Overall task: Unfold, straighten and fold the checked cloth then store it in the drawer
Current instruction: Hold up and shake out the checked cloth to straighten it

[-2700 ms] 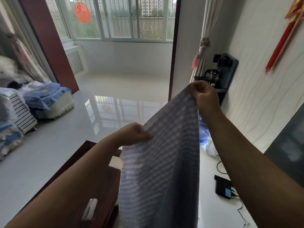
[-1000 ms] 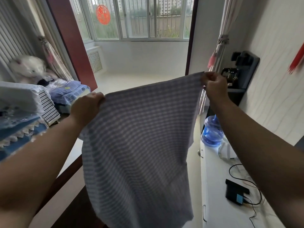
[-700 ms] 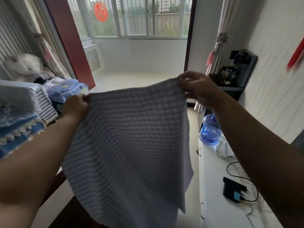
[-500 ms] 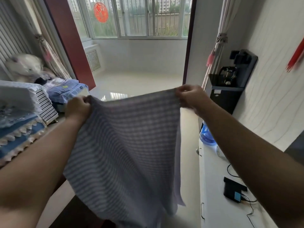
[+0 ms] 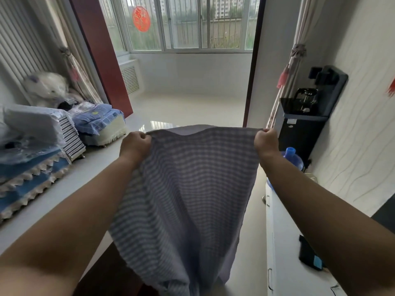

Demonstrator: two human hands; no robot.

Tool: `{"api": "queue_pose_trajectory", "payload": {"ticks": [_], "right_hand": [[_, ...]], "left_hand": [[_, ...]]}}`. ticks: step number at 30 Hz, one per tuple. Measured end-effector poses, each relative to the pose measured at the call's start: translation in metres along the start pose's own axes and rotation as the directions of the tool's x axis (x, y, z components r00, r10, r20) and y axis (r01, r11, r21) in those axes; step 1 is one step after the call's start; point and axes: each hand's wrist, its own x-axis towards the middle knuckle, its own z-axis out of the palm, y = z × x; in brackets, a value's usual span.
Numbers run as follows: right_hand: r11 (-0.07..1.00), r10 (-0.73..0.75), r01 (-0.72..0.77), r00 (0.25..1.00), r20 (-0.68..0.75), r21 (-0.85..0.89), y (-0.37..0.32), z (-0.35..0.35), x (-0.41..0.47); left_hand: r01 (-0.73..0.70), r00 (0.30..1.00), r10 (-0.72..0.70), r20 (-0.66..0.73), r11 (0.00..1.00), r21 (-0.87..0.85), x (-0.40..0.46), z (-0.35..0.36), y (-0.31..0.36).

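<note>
Gripping one top corner of the checked cloth, the left hand is closed into a fist around the fabric at chest height, well above the floor. Between the hands the top edge runs nearly level with a slight sag toward the left, and the cloth hangs open in the air as one spread sheet, its lower end trailing down past the bottom of the view. At the other top corner the right hand is likewise closed, pinching the fabric. Judging from this, unfolding looks done and straightening is nearly finished, though soft ripples remain in the hanging part. Folding has not begun, and storing is left too. A white counter with drawer handles stands at the right, but which drawer is meant cannot be told.
</note>
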Motion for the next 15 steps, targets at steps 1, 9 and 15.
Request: {"api": "queue_pose_trajectory", "payload": {"ticks": [1, 9, 15], "right_hand": [[1.000, 0.023, -0.023, 1.000, -0.020, 0.008, 0.001, 0.001, 0.000], [0.977, 0.078, -0.044, 0.984, -0.158, 0.207, 0.010, -0.020, 0.014], [0.978, -0.018, 0.054, 0.984, -0.178, 0.200, 0.019, -0.020, 0.015]], "left_hand": [[0.003, 1.000, -0.003, 0.014, 1.000, 0.000, 0.000, 0.002, 0.002], [-0.180, 0.983, 0.173, 0.058, 0.970, 0.161, 0.009, -0.004, -0.009], [-0.173, 0.962, 0.167, 0.217, 0.985, 0.009, 0.002, -0.009, -0.027]]}}
